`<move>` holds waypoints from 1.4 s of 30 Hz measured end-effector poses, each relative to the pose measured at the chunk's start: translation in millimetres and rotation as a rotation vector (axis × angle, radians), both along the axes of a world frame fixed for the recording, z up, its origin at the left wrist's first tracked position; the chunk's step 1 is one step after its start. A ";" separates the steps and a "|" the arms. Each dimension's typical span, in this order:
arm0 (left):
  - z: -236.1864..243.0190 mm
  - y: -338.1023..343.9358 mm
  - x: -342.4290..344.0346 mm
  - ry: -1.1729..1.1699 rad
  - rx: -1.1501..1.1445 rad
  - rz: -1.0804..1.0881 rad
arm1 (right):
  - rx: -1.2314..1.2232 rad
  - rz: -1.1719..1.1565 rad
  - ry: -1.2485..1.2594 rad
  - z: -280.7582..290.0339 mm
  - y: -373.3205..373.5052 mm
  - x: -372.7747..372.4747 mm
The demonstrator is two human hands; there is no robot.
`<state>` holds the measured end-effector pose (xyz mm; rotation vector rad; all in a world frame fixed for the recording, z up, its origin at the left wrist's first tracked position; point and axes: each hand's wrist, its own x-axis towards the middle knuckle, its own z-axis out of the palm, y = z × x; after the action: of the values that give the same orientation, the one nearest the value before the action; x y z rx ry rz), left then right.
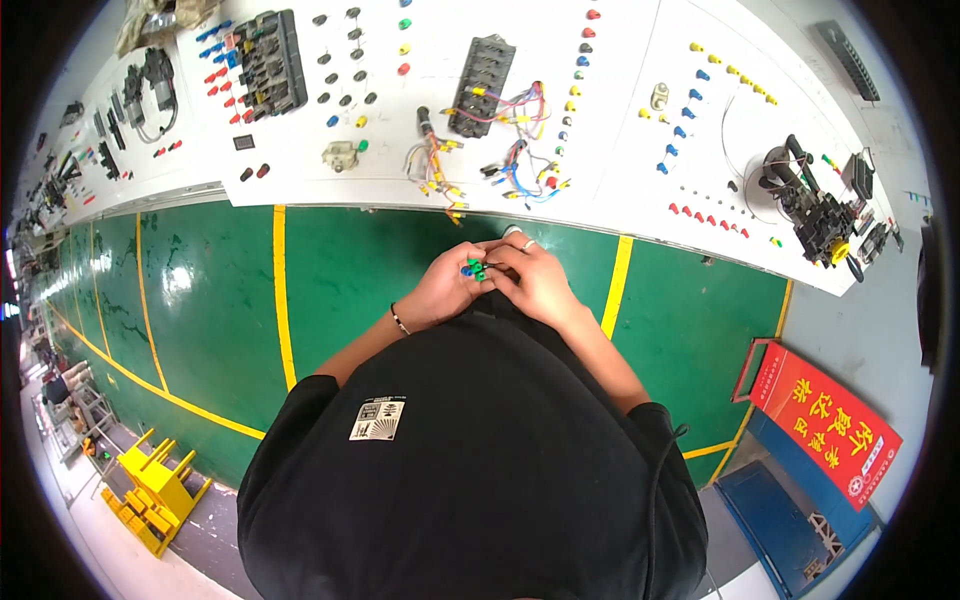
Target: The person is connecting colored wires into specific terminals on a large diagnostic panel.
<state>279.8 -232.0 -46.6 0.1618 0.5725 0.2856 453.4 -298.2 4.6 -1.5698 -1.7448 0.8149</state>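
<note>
My left hand (pixel 440 290) is closed around a few small green and blue plastic caps (pixel 474 269), which show between its fingers and thumb. Meeting it in front of my body, my right hand (pixel 542 287) pinches at the same spot, with a small dark piece (pixel 489 266) by its fingertips. Whether that piece is joined to a cap is too small to tell. Both hands are held over the green floor, just short of the white table's (pixel 390 190) near edge. Bundles of coloured wires with yellow ends (pixel 432 168) lie on the table beyond them.
A black terminal block (pixel 482 85) and a larger black fuse box (pixel 270 65) lie on the table, among rows of coloured caps (pixel 583 62). A black assembly (pixel 820 215) stands at the right. A red sign (pixel 830 420) is at the lower right, a yellow stool (pixel 160 480) at the lower left.
</note>
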 end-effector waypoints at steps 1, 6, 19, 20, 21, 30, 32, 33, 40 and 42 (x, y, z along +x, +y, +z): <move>3.2 3.4 7.2 -0.006 0.008 0.011 | -0.060 -0.043 0.156 2.5 0.0 10.0; 22.9 7.6 39.4 0.010 0.016 0.047 | -0.227 -0.353 0.979 15.0 5.6 56.4; 34.6 10.2 70.3 0.138 -0.053 0.119 | -0.008 -0.361 0.822 13.0 39.8 110.8; 33.8 13.4 69.8 0.111 -0.046 0.119 | -0.006 -0.410 0.738 9.0 40.7 109.3; 33.4 14.8 68.4 0.083 -0.041 0.117 | 0.042 -0.420 0.752 4.9 42.8 107.6; 33.5 29.7 46.3 0.069 -0.033 0.099 | 0.292 -0.609 0.352 35.7 84.5 126.1; 32.2 31.5 40.9 0.074 -0.067 0.082 | 0.307 -0.615 0.353 46.7 102.4 125.5; 31.7 33.3 38.0 0.059 -0.091 0.065 | 0.327 -0.614 0.343 50.4 110.8 123.5; 30.4 47.8 14.2 0.016 -0.080 0.070 | 0.323 -0.612 0.375 40.6 136.9 109.9; 31.0 52.4 9.2 -0.001 -0.053 0.069 | 0.324 -0.670 0.375 31.3 134.9 113.4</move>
<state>289.0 -179.6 -15.6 0.0905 0.5844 0.3371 566.8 -163.3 35.9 -1.5137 -0.9307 0.4227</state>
